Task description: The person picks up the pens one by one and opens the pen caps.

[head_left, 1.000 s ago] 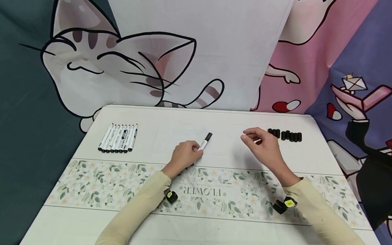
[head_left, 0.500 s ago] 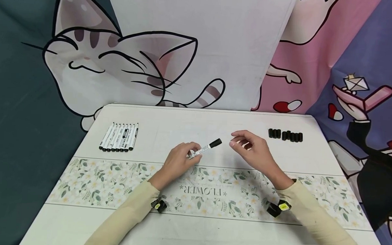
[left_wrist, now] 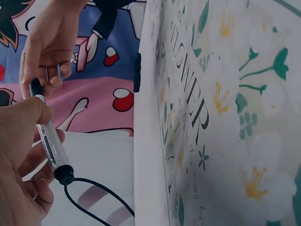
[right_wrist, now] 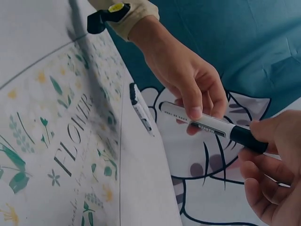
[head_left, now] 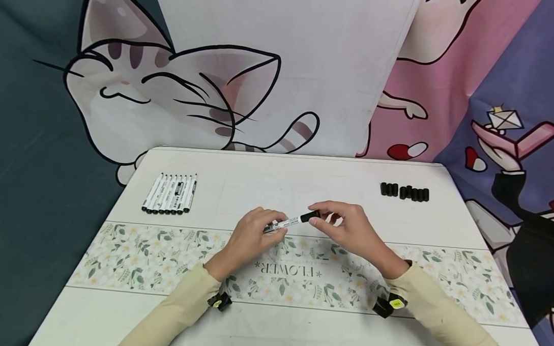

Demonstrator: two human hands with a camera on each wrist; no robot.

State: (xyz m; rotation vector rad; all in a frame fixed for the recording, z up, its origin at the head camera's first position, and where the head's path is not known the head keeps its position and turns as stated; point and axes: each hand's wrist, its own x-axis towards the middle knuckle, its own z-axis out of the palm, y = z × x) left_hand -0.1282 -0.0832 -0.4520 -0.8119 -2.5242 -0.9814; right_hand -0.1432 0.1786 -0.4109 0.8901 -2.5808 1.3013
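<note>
A white marker [head_left: 288,223] with a black cap [head_left: 309,216] is held above the middle of the table. My left hand [head_left: 255,234] pinches its white barrel between thumb and fingers. At the capped end, my right hand [head_left: 346,226] has its thumb and fingertips on the black cap. In the right wrist view the cap [right_wrist: 248,138] still sits on the barrel [right_wrist: 207,123], between thumb and index finger. The left wrist view shows the marker's black end [left_wrist: 64,174] pointing away from the right hand.
A row of several uncapped markers [head_left: 170,193] lies at the table's back left. Several loose black caps [head_left: 404,191] lie in a line at the back right. A printed cloth [head_left: 164,260] covers the table, and a cartoon curtain [head_left: 263,30] hangs behind it.
My left hand has lifted the marker off the table and tilted it towards the right. My right hand has come left and down from near the loose caps to the marker's cap.
</note>
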